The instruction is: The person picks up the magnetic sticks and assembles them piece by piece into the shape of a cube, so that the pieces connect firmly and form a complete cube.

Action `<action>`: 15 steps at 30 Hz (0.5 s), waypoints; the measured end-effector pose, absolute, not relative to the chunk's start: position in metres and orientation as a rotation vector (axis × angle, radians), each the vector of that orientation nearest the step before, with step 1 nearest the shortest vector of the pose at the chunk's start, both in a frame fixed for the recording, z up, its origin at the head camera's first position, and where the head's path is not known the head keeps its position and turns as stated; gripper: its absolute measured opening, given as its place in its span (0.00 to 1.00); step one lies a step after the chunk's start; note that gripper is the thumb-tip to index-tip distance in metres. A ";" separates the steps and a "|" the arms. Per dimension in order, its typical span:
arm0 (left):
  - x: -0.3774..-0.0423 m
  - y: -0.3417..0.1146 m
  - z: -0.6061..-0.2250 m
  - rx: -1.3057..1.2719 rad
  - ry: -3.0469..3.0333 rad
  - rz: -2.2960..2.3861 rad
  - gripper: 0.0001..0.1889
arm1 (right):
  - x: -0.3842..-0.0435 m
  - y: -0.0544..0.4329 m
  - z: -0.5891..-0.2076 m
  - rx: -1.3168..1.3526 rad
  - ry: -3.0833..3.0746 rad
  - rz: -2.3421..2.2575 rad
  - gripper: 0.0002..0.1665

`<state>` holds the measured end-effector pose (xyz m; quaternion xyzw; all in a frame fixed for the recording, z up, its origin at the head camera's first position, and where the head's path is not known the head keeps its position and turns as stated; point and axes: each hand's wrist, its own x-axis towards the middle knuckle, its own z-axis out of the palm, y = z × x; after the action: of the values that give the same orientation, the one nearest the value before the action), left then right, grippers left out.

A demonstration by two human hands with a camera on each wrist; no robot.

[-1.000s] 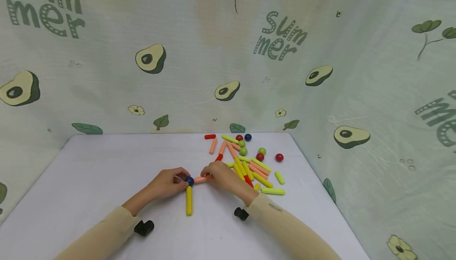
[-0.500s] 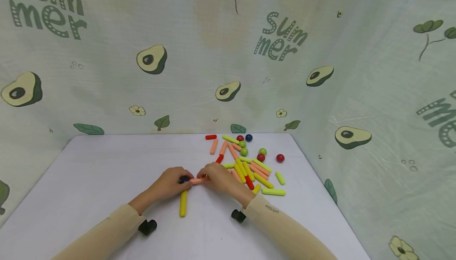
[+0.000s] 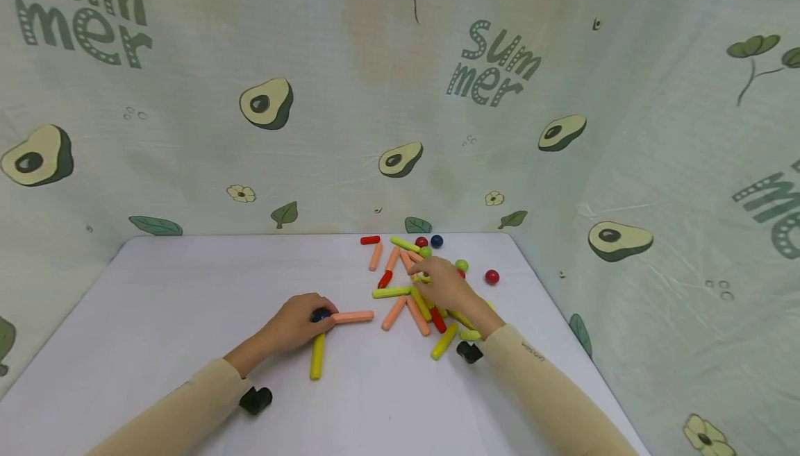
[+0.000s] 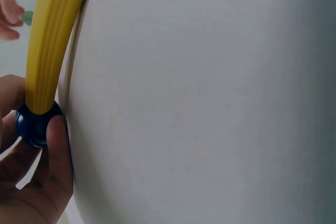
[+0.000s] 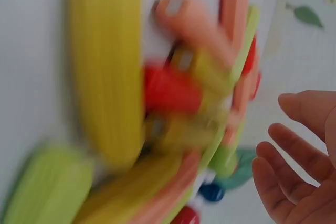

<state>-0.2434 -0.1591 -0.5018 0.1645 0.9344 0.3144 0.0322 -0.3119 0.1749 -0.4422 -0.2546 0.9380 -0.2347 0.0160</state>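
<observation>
My left hand [image 3: 296, 321] pinches a blue ball [image 4: 34, 125] between thumb and fingers, left of the table's middle. From the ball a yellow building rod [image 3: 317, 357] extends toward the near edge, its end meeting the ball in the left wrist view. A salmon-pink rod [image 3: 355, 317] points right from the ball, its left end at the fingertips. Over the heap of loose rods, my right hand [image 3: 445, 285] reaches with loosely bent, spread fingers and nothing between them. Under it lie yellow rods [image 5: 107, 66] and a red rod [image 5: 170, 88], blurred in the right wrist view.
Around the heap lie several balls, including a red ball [image 3: 492, 277], a green ball [image 3: 461, 265] and a dark blue ball [image 3: 437, 241]. A lime rod [image 3: 392, 292] lies at the heap's left side. Behind the white table [image 3: 206, 275] hangs a printed cloth [image 3: 337, 185].
My right hand has let go of the salmon-pink rod and moved right and back over the heap. The left hand and blue ball have shifted slightly left; the yellow rod's near end swung left.
</observation>
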 end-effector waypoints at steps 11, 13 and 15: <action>-0.242 -0.160 -0.499 0.512 2.863 0.974 0.07 | -0.346 0.248 -0.449 -0.645 3.018 -0.499 0.15; -0.242 -0.160 -0.499 0.506 2.861 0.977 0.07 | -0.348 0.252 -0.452 -0.608 3.013 -0.482 0.16; -0.242 -0.159 -0.499 0.500 2.858 0.983 0.07 | -0.350 0.255 -0.456 -0.576 3.013 -0.469 0.16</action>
<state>-0.2421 -0.1589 -0.4991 0.1631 0.9323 0.3205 0.0390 -0.3496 0.2548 -0.4555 -0.1856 0.9708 -0.1510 0.0192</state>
